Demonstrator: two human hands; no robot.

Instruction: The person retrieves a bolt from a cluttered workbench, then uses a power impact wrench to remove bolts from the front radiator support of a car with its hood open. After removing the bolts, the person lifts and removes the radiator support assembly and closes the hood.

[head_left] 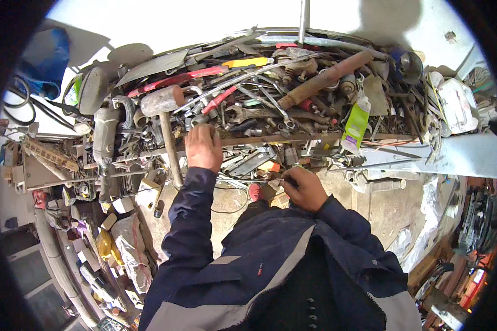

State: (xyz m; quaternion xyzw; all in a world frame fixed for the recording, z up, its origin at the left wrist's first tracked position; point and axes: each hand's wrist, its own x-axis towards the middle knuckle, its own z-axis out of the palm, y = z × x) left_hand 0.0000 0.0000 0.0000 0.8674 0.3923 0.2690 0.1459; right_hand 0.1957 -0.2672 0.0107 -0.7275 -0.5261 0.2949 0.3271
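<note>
My left hand (pixel 203 148) is at the front edge of a piled tool shelf (pixel 323 135), fingers curled over small metal parts and sockets (pixel 196 121); what they grip is hidden. Just left of it a mallet (pixel 160 99) lies with its wooden handle pointing down. My right hand (pixel 305 188) is lower and further right, fingers closed on something small and dark that I cannot make out. Above my hands lie wrenches (pixel 270 102), a red-handled tool (pixel 218 100), a rusty pipe (pixel 326 80) and a green-and-white packet (pixel 354 124).
A white jug (pixel 457 105) stands at the right on a pale ledge (pixel 464 157). Blue material (pixel 44 63) and black loops hang at upper left. Sacks (pixel 132 251) and boxes crowd the left floor; assorted hardware (pixel 469 248) lines the right. My shoe (pixel 254 192) shows below the shelf.
</note>
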